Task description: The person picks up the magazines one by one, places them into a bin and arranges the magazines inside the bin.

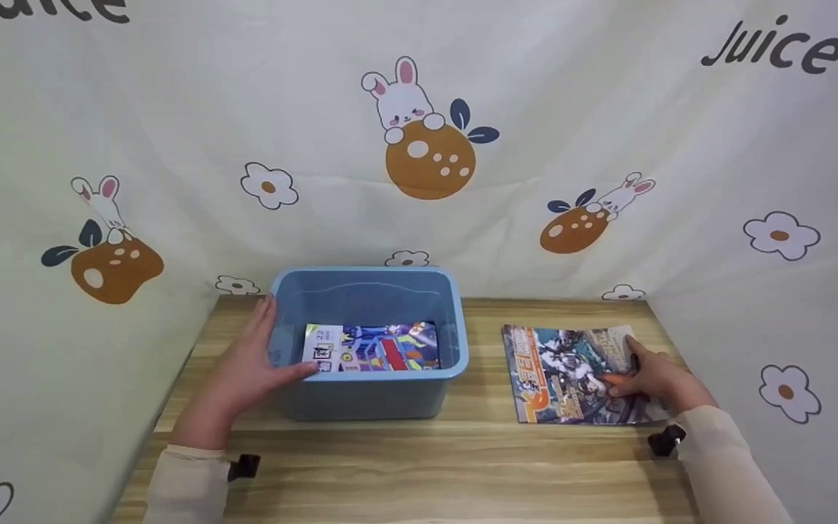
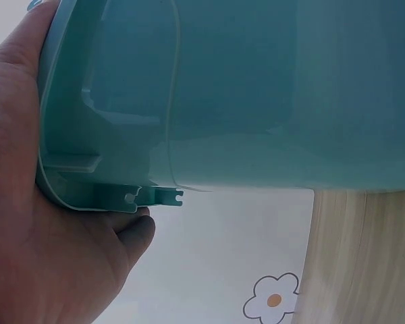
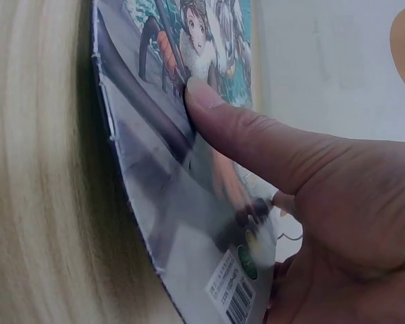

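Observation:
A blue plastic storage bin (image 1: 368, 399) stands on the table, with a colourful magazine (image 1: 393, 353) lying inside it. My left hand (image 1: 248, 367) grips the bin's left front corner, the thumb on the front rim and the fingers along the left side. In the left wrist view that hand (image 2: 47, 236) wraps the rim corner; some fingertips are hidden. To the right of the bin is another magazine (image 1: 553, 375), its cover illustrated. My right hand (image 1: 655, 378) holds its right edge. The right wrist view shows the thumb on the cover and the other fingers mostly hidden behind the edge.
The wood-grain table (image 1: 404, 473) extends in front of the bin and between bin and magazine. A pale curtain (image 1: 302, 94) printed with rabbits, oranges and flowers encloses the back and both sides.

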The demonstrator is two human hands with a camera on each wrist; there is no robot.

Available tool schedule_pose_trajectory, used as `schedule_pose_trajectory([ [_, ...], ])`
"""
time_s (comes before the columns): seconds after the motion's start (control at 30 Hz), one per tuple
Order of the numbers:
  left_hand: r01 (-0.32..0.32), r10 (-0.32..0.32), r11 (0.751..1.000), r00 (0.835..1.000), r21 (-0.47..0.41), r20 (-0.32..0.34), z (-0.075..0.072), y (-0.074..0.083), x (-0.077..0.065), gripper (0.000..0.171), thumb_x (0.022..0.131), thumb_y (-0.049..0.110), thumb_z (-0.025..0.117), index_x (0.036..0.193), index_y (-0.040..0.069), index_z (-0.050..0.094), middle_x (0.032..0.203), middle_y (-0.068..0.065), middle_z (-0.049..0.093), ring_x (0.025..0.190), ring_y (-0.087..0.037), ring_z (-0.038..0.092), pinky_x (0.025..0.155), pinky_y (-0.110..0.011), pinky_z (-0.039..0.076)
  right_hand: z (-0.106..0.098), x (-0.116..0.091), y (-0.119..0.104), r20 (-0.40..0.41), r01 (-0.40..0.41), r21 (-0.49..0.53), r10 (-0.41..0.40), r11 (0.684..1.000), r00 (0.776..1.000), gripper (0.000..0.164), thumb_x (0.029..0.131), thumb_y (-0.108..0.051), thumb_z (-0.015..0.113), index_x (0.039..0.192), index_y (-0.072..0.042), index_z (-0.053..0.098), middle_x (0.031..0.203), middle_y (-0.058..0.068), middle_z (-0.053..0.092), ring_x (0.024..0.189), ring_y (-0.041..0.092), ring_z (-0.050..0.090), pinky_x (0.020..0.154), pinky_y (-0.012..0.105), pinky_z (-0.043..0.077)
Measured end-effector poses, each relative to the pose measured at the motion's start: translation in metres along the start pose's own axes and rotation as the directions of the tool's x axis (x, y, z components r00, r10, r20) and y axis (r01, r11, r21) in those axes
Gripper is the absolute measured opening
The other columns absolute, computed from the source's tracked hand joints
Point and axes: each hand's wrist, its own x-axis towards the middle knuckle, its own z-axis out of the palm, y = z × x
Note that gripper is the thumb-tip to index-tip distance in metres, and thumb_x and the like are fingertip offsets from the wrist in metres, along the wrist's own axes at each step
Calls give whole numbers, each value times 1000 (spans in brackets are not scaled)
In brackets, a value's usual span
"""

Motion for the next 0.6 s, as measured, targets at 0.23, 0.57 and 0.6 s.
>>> schedule_pose_trajectory([
  [0.23,4,-4,1000,1000,-7,2,-1,-1,-2,147,80,84,82,179,13,0,185,-18,-5,167,-54,7,124,-80,21,-1,6,11,8,118,-52,-117,992,993,132,87,-21,98,174,2,1,169,50,9,143,58,44,113,55,47],
  [0.57,-30,30,1000,1000,-6,-7,-1,0,-1,146,81,79,85,178,8,2,184,-22,-2,167,-54,7,126,-78,21,-2,15,42,-84,267,269,-254,925,964,93,100,-8,83,174,-2,28,176,39,17,112,33,76,84,32,64],
  [0.6,-37,37,999,999,-6,-10,-1,-1,0,145,81,78,85,178,7,3,184,-23,-1,167,-54,7,126,-78,21,-3,15,44,-86,279,309,-266,909,960,92,100,-4,81,174,-1,27,175,40,17,104,30,79,82,30,65],
])
